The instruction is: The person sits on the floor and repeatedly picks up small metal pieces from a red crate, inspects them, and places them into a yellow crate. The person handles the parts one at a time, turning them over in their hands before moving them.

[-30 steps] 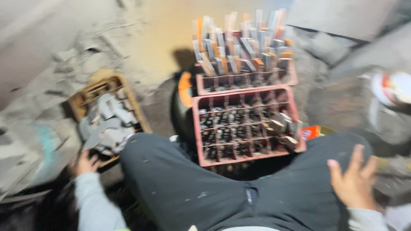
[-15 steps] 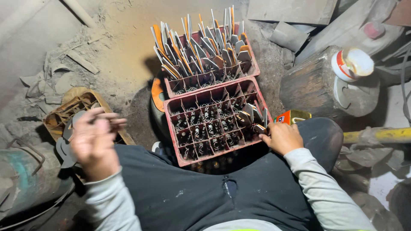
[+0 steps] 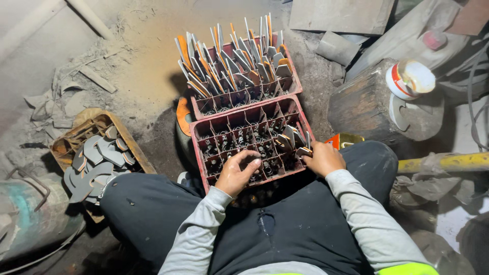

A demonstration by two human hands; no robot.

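Observation:
A red compartment crate (image 3: 201,133) sits between my knees, mostly showing empty cells. My left hand (image 3: 235,174) rests on its near middle with the fingers curled down into a cell; anything in them is hidden. My right hand (image 3: 323,159) is at the crate's right edge, its fingertips pinching a grey metal piece (image 3: 304,151) beside a few more pieces standing upright (image 3: 289,136) in the cells. My legs in dark trousers (image 3: 153,214) flank the crate.
A second red crate (image 3: 239,71) behind the first is packed with upright grey and orange-tinted metal pieces. A brown crate (image 3: 130,145) of curved grey pieces lies to my left. A wooden block (image 3: 364,104), white tub (image 3: 410,79) and yellow pipe (image 3: 448,163) are on the right.
My left hand came from the brown crate, where it held grey pieces, over to the near red crate. My right hand stayed at the crate's right edge.

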